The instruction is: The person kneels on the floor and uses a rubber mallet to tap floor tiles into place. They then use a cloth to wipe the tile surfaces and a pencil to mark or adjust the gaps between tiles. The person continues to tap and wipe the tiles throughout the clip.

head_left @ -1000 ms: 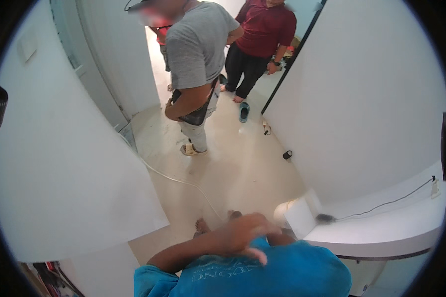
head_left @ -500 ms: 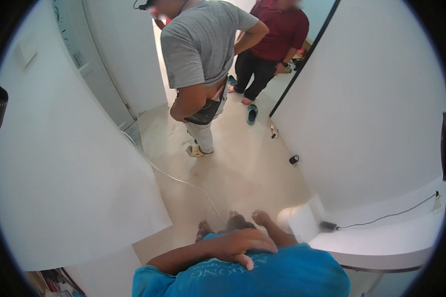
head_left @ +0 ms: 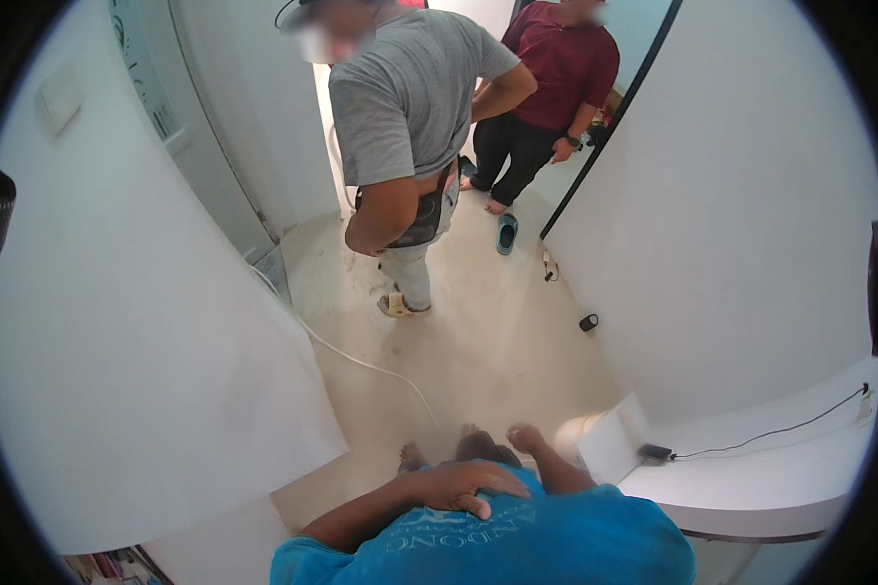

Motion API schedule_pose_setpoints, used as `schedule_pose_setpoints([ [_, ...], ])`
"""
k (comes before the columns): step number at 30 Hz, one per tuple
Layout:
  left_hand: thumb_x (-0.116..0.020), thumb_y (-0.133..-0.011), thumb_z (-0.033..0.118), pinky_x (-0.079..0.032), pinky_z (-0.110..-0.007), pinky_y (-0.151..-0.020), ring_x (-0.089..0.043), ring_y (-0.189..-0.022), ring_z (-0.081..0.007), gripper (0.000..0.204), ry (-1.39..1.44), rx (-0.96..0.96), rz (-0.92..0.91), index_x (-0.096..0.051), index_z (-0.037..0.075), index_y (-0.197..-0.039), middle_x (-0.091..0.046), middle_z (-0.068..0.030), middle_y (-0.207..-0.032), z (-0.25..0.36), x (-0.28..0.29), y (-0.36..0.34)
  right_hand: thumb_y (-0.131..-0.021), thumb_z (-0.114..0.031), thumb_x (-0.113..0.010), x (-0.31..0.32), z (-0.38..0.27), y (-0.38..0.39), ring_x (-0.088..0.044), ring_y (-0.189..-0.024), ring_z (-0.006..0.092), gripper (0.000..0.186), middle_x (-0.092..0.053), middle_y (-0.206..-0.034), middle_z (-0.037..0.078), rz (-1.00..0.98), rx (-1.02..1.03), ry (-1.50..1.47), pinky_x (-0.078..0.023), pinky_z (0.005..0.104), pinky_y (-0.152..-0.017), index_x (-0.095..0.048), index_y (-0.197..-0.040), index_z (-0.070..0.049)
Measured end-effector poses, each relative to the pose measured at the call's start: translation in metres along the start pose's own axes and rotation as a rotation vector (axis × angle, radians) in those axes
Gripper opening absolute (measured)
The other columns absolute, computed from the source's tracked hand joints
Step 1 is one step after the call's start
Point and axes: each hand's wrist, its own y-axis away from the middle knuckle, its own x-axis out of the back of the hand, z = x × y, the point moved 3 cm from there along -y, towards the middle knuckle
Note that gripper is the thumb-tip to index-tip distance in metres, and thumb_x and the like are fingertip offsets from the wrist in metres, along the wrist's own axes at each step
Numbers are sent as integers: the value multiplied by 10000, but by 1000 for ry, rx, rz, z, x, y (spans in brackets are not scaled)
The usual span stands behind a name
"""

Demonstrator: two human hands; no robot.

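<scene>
My left hand (head_left: 463, 486) lies flat across the front of my blue shirt (head_left: 498, 541), fingers stretched out and thumb apart. Nothing shows in it. On the other side, my right hand (head_left: 525, 437) hangs low beyond the shirt, its fingers curled closed. I see nothing held in that hand, though it is small in the picture. Below it are my bare feet (head_left: 412, 455) on the pale floor (head_left: 429, 370). A white cable (head_left: 366, 363) crosses the floor from the left wall and ends from sight near my feet.
Ahead stands a person in a grey shirt (head_left: 400, 97) with a black waist bag (head_left: 424, 219). Another in dark red (head_left: 561, 73) stands at the doorway near a loose slipper (head_left: 506, 234). A small black object (head_left: 588, 322) lies by the right wall. A white counter (head_left: 751, 487) carries a black adapter (head_left: 657, 452).
The whole view has shifted slightly, so the people and floor sit lower and further right. My left hand stays on the shirt, and my right hand still hangs low.
</scene>
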Motion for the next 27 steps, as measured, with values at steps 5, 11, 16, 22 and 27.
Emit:
schedule_pose_setpoints([
  [5,-468,-892,827,-303,-489,-1206,-420,-1445,-360,991,40,123,-31,-490,76,-1537,-485,-179,-1548,-14,1,14,-956,-415,-602,-11,-7,-5,-648,-1179,373,387,-714,-1230,169,5,-16,-41,-501,477,-1035,-753,-1149,-115],
  [11,-504,-882,832,-258,-504,-1240,-377,-1479,-377,977,134,263,-34,-475,119,-1550,-467,-166,-1584,-33,-3,26,-932,-379,-651,-15,-15,-3,-657,-1192,351,363,-719,-1221,179,-23,42,-21,-507,459,-1032,-737,-1152,-104],
  [16,-517,-972,696,-222,-496,-1266,-326,-1515,-369,837,105,295,-24,-418,132,-1582,-399,-142,-1637,-46,-7,29,-932,-381,-647,-2,-20,19,-674,-1169,346,379,-729,-1201,183,-68,-97,-174,-519,461,-1013,-732,-1166,-95],
  [22,-539,-990,625,-216,-486,-1270,-286,-1544,-371,809,22,478,-1,-387,112,-1596,-379,-163,-1645,-73,-5,32,-918,-343,-649,1,-23,33,-761,-922,272,367,-786,-958,130,34,-14,-60,-576,406,-894,-737,-1154,-76],
  [27,-561,-985,589,-262,-470,-1248,-354,-1506,-378,800,-177,606,55,-420,58,-1567,-411,-212,-1609,-87,1,44,-926,-338,-656,-2,-16,32,-764,-879,266,366,-783,-919,135,26,-29,-124,-584,391,-865,-737,-1153,-63],
])
